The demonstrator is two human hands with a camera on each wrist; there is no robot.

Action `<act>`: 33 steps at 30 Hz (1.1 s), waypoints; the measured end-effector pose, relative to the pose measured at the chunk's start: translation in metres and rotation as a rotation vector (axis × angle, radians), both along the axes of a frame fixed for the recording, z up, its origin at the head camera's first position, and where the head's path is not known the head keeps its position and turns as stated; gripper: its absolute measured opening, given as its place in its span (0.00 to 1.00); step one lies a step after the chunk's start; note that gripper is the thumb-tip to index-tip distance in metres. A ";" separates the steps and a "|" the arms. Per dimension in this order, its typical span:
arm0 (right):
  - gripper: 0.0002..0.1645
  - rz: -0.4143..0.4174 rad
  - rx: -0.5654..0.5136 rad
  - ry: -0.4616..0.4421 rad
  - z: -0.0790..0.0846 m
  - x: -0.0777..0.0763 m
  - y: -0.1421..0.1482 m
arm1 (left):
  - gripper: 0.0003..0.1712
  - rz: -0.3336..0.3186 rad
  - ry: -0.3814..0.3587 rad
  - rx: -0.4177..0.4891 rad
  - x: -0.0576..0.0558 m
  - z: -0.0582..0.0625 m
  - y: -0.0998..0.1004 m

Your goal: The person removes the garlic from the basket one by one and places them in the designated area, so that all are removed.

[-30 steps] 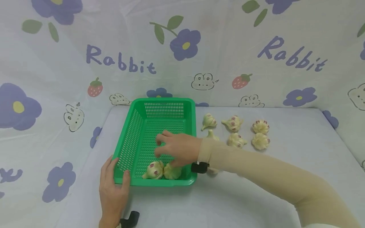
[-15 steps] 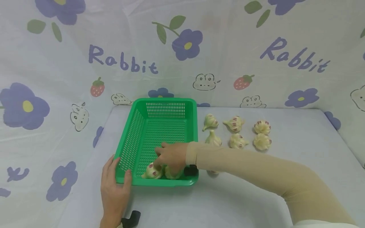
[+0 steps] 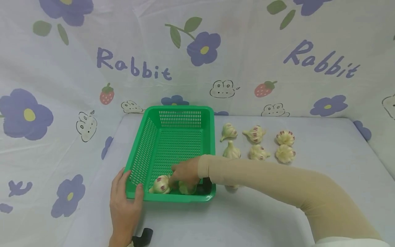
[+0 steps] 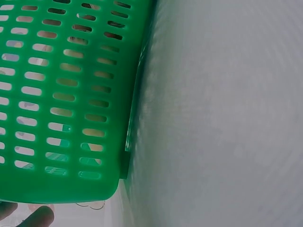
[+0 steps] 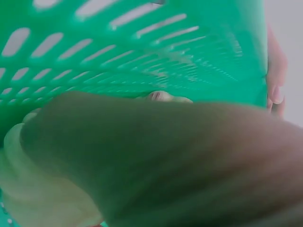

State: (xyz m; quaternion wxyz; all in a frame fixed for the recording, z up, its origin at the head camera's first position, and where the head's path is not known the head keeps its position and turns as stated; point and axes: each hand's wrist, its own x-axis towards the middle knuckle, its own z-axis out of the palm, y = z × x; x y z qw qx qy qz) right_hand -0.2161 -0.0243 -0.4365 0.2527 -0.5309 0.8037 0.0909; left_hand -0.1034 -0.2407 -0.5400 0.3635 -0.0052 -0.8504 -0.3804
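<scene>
At the near left corner of the green basket (image 3: 211,137), my left hand (image 3: 124,200) holds the rim, fingers on the side and thumb on the front edge. My right hand (image 3: 186,171) reaches down inside the near end. Its fingers dip between two garlic bulbs, touching the purple-streaked left garlic bulb (image 3: 161,185). The right garlic bulb (image 3: 186,188) is partly covered by that hand, so the grip on it is unclear. In the right wrist view a blurred part of the hand crosses in front of a pale garlic bulb (image 5: 42,189).
On the white table right of the basket lie several more garlic bulbs, including a far right garlic bulb (image 3: 285,138) and a near left garlic bulb (image 3: 231,151). Another garlic bulb (image 3: 232,188) is mostly hidden under the right sleeve. A printed cloth (image 3: 185,79) hangs behind.
My right hand has moved lower into the basket, its fingers now between the two bulbs. The left bulb has shifted slightly left within the basket. My left hand keeps its hold.
</scene>
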 end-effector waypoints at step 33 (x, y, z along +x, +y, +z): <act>0.27 0.026 -0.187 0.217 0.006 0.000 0.006 | 0.32 -0.010 -0.001 0.000 0.000 0.000 -0.001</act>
